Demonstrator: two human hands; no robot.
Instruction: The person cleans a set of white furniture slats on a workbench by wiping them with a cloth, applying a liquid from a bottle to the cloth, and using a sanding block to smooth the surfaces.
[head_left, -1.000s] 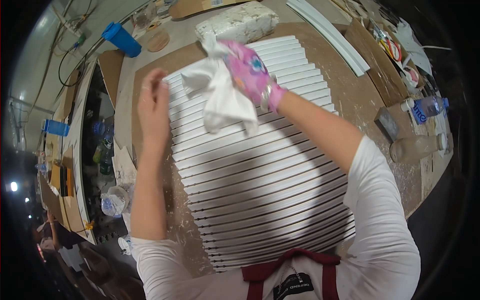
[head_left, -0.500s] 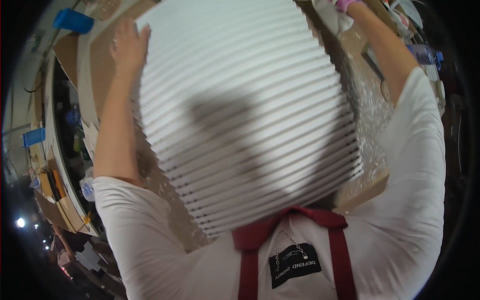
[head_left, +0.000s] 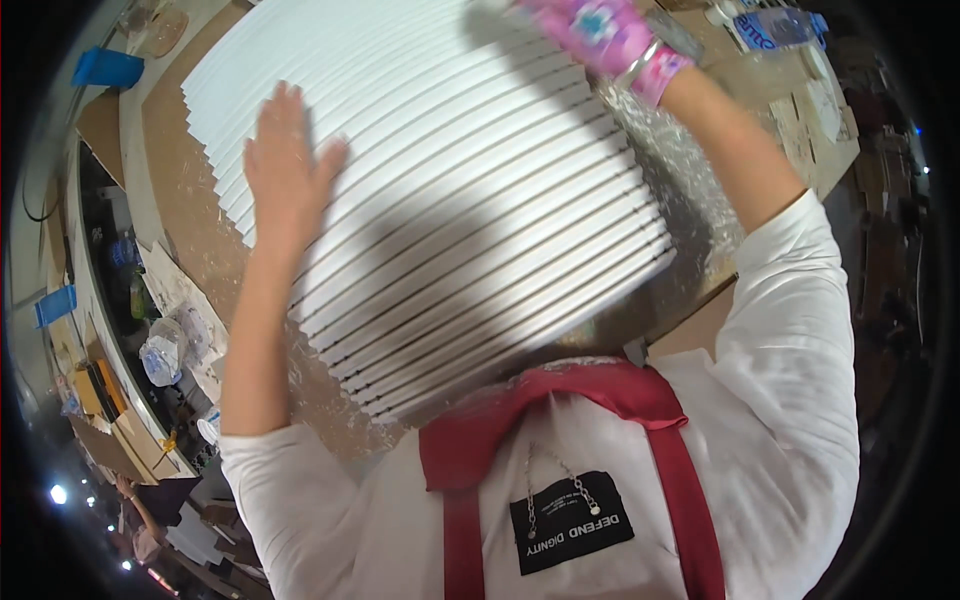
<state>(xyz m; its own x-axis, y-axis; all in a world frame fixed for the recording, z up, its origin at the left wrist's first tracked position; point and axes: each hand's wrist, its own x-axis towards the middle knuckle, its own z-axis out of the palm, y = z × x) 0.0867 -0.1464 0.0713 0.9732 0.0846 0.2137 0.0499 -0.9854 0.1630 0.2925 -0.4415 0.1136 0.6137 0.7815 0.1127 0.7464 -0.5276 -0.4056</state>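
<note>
A large white panel set (head_left: 400, 190) lies in front of me, its thin strips fanned like overlapping slats with stepped edges. My left hand (head_left: 287, 175) rests flat on its left part, bare, thumb apart from the fingers. Over the far right part is my right hand (head_left: 600, 35), in a pink flowered glove with a light band at the wrist. Its fingertips are smeared by motion at the picture's upper edge. A pale blurred patch beside them looks like the white cloth that this hand held a moment ago.
Brown board (head_left: 185, 150) and crinkled clear plastic wrap (head_left: 690, 170) lie beneath and around the panels. A blue cup (head_left: 108, 67) stands at the far left, a clear bottle (head_left: 778, 28) at the far right. Another person's arm (head_left: 143, 510) shows at the lower left.
My right hand has swept leftward over the panels from beyond their right edge. My left hand has shifted from the left edge onto the panels. The panels sit further left and are turned slightly.
</note>
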